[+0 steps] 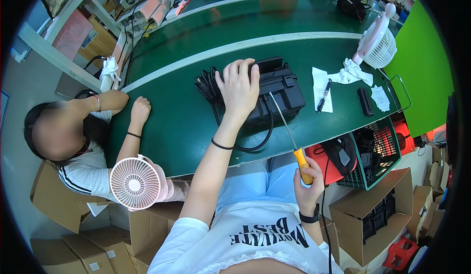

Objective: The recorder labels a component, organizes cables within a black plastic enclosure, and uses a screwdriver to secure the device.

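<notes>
A black plastic box-shaped device [277,90] with a raised bar along its far edge sits on the green table. My left hand [239,87] lies over its left side, fingers curled toward the far edge and gripping it. Beside that hand is a coiled black cable [210,88], and another cord loops from the device's near side along the table edge. In my right hand [310,185] I hold a screwdriver [303,167] by its yellow handle. Its long metal shaft slants up and left, the tip over the device; whether it touches I cannot tell.
Right of the device lie a paper slip with a pen [324,97], a black bar-shaped object [365,102] and crumpled tissue [352,73]. A white fan [378,41] stands behind them. A co-worker's forearm [135,129] rests at left, near a pink fan [135,183]. A green crate [378,151] is below right.
</notes>
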The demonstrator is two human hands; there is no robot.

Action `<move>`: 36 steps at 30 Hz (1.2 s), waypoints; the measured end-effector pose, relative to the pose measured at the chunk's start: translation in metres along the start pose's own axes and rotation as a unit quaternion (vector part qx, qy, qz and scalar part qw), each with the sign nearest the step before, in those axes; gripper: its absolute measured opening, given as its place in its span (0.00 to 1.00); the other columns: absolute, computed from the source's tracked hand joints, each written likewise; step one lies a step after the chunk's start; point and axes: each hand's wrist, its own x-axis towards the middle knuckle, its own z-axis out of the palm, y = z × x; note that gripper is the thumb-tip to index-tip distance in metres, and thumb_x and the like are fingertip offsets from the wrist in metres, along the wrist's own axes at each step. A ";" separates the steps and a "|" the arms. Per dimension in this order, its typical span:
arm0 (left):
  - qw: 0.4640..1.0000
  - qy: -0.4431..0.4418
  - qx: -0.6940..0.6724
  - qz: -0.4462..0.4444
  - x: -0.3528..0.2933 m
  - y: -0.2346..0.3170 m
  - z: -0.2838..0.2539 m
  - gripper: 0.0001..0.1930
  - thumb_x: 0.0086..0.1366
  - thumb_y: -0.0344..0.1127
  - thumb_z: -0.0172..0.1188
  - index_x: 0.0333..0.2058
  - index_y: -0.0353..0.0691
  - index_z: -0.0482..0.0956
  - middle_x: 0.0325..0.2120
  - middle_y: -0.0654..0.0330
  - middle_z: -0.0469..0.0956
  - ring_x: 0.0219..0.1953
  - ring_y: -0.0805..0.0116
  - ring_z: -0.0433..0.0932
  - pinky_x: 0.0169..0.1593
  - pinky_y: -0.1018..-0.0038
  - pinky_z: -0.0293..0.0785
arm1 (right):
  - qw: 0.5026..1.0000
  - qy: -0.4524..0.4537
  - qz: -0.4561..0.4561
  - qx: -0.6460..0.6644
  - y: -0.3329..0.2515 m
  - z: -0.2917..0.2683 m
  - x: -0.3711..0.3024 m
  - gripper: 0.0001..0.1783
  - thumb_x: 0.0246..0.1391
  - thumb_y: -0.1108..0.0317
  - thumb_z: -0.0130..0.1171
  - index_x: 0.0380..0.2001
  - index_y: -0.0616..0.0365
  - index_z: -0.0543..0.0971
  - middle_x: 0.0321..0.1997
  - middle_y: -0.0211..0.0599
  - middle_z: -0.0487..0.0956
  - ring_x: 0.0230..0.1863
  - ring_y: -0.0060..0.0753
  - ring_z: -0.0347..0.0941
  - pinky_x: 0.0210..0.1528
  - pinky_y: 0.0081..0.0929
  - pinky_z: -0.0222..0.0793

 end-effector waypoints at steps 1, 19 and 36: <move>1.000 -0.005 -0.010 -0.006 0.000 0.000 0.000 0.16 0.73 0.47 0.48 0.48 0.48 0.79 0.49 0.60 0.76 0.58 0.57 0.70 0.66 0.45 0.52 | 0.999 -0.023 -0.018 -0.020 -0.004 -0.003 0.002 0.19 0.42 0.83 0.68 0.37 0.57 0.74 0.50 0.47 0.81 0.44 0.46 0.81 0.45 0.35 0.76; 0.998 0.005 -0.066 0.014 0.001 -0.006 0.006 0.13 0.71 0.46 0.53 0.44 0.47 0.81 0.46 0.60 0.75 0.56 0.57 0.70 0.65 0.49 0.56 | 0.995 -0.082 -0.018 -0.053 -0.038 -0.001 0.018 0.17 0.46 0.82 0.65 0.41 0.58 0.79 0.47 0.43 0.81 0.38 0.41 0.79 0.39 0.30 0.75; 0.997 0.023 -0.072 0.022 0.001 -0.009 0.007 0.12 0.70 0.45 0.54 0.42 0.46 0.81 0.45 0.60 0.76 0.55 0.58 0.70 0.63 0.53 0.57 | 0.976 -0.143 -0.024 -0.160 -0.062 -0.002 0.029 0.21 0.56 0.77 0.61 0.53 0.64 0.72 0.41 0.49 0.81 0.34 0.50 0.80 0.34 0.34 0.77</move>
